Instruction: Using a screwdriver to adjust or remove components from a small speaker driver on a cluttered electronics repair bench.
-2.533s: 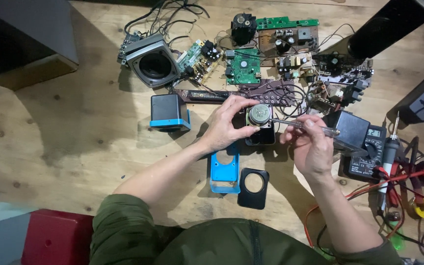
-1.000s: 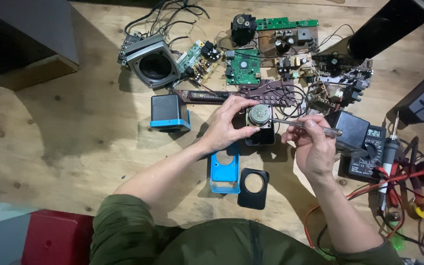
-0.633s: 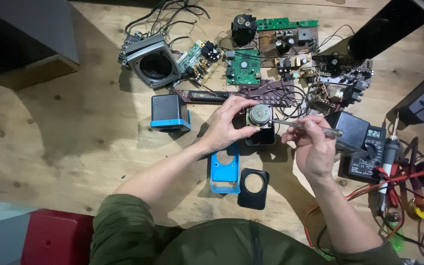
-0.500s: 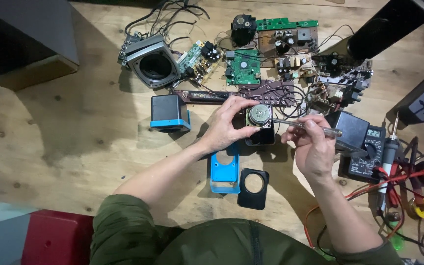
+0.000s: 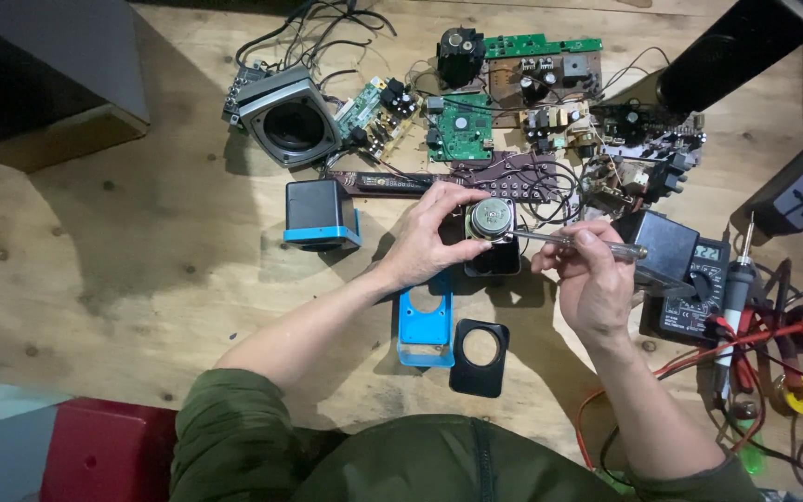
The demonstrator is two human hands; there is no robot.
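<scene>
Head view: left hand [image 5: 425,244] pinching speaker [image 5: 492,220] mid-table, steadying it — right hand [image 5: 592,279] fingers closed round screwdriver [image 5: 576,242], tip at speaker rim, near table's far edge clutter.

blue rectangular plastic frame [image 5: 425,321]; black square plastic bezel [image 5: 479,357]; green printed circuit board [image 5: 459,129]; pale knotted plywood table [image 5: 123,270]; olive-green sleeves.

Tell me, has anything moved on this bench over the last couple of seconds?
Nothing visibly changed. The left hand still steadies the small round speaker on its black housing, and the right hand keeps the screwdriver tip against it. The blue frame, black cover and circuit boards lie as before.
</scene>
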